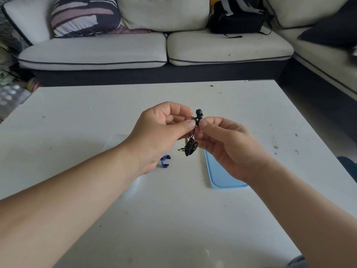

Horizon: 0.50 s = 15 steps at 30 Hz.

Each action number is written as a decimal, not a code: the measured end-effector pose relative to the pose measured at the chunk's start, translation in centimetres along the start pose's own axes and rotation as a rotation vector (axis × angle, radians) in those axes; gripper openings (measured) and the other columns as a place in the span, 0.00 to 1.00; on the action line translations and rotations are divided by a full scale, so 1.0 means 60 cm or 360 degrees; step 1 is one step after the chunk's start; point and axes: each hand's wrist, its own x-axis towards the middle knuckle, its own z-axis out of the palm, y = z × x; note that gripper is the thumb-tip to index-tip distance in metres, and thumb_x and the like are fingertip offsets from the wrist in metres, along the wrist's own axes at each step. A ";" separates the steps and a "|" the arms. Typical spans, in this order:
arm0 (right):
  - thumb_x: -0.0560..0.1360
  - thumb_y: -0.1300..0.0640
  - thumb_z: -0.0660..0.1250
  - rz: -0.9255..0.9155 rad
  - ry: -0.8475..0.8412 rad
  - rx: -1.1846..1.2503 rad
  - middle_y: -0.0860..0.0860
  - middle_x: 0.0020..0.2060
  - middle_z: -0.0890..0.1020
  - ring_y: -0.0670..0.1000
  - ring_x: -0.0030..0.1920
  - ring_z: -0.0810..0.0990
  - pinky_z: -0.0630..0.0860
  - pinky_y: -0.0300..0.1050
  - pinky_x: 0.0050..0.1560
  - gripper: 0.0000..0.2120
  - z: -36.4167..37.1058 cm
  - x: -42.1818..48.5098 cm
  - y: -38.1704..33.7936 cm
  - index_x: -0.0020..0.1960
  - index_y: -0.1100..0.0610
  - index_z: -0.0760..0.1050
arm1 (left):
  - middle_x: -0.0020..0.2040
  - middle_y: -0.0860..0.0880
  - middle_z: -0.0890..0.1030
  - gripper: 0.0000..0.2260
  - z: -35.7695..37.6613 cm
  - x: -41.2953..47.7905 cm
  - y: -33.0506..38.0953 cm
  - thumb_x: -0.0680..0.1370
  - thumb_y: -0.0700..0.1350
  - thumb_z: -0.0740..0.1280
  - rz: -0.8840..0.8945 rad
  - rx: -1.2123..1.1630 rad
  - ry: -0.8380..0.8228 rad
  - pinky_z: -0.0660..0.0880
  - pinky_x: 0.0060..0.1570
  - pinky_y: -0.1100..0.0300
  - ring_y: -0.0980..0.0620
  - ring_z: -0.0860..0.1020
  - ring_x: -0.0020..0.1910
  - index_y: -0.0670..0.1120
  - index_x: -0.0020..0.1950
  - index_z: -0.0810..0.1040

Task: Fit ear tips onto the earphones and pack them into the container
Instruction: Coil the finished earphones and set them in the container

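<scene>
Black earphones (193, 132) are held above the middle of the desk (241, 117), clear of its surface. One earbud with a black ear tip (199, 113) fitted stands upright above the fingers. The cable hangs below in a small bundle, with a metal plug (181, 149) projecting to the left.

Both hands are closed in a pinch on the earphones. The left hand (164, 130) grips the cable just under the earbud between thumb and forefinger. The right hand (228, 144) pinches the same point from the other side, thumb tip nearly touching the left thumb. The second earbud cannot be made out; it is either inside the bundle or behind the fingers.

Blue earphones (165, 161) lie on the desk below the left hand, partly hidden by the wrist. A light blue container (220, 176) lies flat on the desk under the right hand, its far end covered by that hand. Whether this is the lid or the base cannot be told.

No brand, label or writing is legible on any item. A pale sofa (135, 53) stands beyond the desk, carrying a striped cushion (85, 14) and a black bag (236, 16), both cut off at the top edge.
</scene>
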 end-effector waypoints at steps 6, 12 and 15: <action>0.78 0.65 0.70 -0.0085 0.0092 -0.0321 0.61 0.43 0.86 0.57 0.44 0.84 0.84 0.50 0.50 0.05 -0.008 -0.001 -0.006 0.50 0.67 0.82 | 0.44 0.44 0.86 0.09 -0.002 -0.001 -0.003 0.76 0.33 0.75 0.0002 0.0099 0.0012 0.84 0.54 0.51 0.44 0.87 0.46 0.44 0.52 0.83; 0.76 0.68 0.72 -0.0137 0.0113 -0.0458 0.66 0.45 0.86 0.67 0.48 0.85 0.84 0.55 0.54 0.05 -0.010 -0.005 -0.015 0.50 0.69 0.82 | 0.46 0.43 0.87 0.10 -0.003 -0.001 0.000 0.76 0.33 0.74 -0.0059 0.0073 -0.0008 0.84 0.50 0.54 0.45 0.87 0.45 0.43 0.55 0.82; 0.76 0.69 0.72 -0.0200 0.0089 -0.0537 0.66 0.43 0.86 0.68 0.48 0.85 0.84 0.57 0.53 0.04 -0.008 -0.008 -0.014 0.50 0.69 0.82 | 0.45 0.44 0.88 0.12 -0.004 -0.003 0.004 0.76 0.32 0.74 -0.0148 0.0030 -0.0055 0.83 0.45 0.56 0.45 0.87 0.43 0.43 0.57 0.81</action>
